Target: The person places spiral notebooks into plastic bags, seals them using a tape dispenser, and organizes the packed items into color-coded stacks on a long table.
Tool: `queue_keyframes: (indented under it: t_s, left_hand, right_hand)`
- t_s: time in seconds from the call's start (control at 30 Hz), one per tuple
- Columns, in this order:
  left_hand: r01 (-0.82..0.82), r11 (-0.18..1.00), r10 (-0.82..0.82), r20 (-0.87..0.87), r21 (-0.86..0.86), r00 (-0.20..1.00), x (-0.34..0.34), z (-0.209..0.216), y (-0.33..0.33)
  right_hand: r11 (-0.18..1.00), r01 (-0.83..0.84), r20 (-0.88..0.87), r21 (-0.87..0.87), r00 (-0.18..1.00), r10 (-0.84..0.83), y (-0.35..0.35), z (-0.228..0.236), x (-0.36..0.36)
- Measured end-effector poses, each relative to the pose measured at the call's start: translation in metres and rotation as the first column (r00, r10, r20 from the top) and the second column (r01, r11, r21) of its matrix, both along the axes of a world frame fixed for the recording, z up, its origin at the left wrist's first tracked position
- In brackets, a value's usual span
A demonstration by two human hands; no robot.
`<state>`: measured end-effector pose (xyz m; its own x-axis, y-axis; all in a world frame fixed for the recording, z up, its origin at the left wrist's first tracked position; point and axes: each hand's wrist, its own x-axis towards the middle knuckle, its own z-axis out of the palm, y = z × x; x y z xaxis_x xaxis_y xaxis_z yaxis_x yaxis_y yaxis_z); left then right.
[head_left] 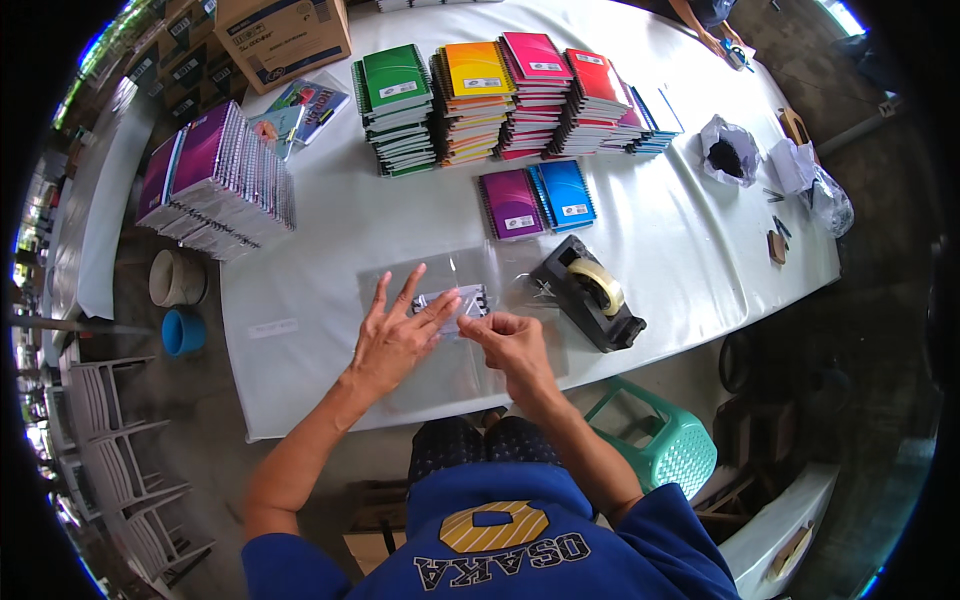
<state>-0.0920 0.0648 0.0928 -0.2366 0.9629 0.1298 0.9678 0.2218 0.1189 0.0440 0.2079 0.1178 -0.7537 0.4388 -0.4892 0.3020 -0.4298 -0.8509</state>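
My left hand (392, 340) is over the table with its fingers stretched and spread. Its fingertips lie over a small white item (474, 297) with dark marks along its edges, partly covered by the hand. My right hand (514, 348) is closed in a pinch beside that item; what its fingertips hold is too small to make out. Under both hands, clear plastic sheets (380, 283) are spread flat. A black tape dispenser (562, 270) with a roll of tape (604, 283) stands just right of my right hand.
Purple (511, 205) and blue (567, 196) spiral notebooks lie ahead. Stacks of green (395, 80), yellow (474, 72) and red notebooks (597, 78) stand behind. Purple notebooks (215, 165) are piled left, near a cardboard box (284, 42). A green stool (660, 440) is below the table's edge.
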Motion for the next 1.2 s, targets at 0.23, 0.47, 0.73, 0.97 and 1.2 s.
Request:
queue_keyframes:
  t_s: [0.23, 0.47, 0.73, 0.97, 1.2]
  left_hand:
    - [0.031, 0.997, -0.036, 0.079, 0.065, 0.996, -0.006, -0.004, -0.002]
    - [-0.110, 0.994, 0.101, 0.327, 0.008, 0.940, -0.030, -0.006, 0.025]
    - [0.212, 0.977, -0.128, 0.795, -0.001, 0.592, -0.021, -0.023, 0.010]
    - [-0.429, 0.887, 0.073, 0.866, 0.170, 0.495, -0.032, -0.104, -0.019]
    - [-0.090, 0.982, 0.050, 0.232, 0.166, 0.972, -0.029, -0.144, -0.029]
  right_hand:
    - [0.971, 0.187, 0.150, 0.146, 0.966, -0.209, -0.039, -0.052, 0.003]
    - [0.848, 0.124, 0.105, 0.516, 0.973, -0.206, -0.046, -0.067, -0.001]
    - [0.996, -0.025, 0.144, -0.090, 0.989, 0.038, 0.028, -0.110, 0.047]
    - [0.909, -0.389, 0.329, -0.150, 0.847, 0.417, 0.025, -0.086, 0.031]
    - [0.875, -0.140, 0.366, -0.463, 0.869, 0.332, 0.068, -0.021, 0.042]
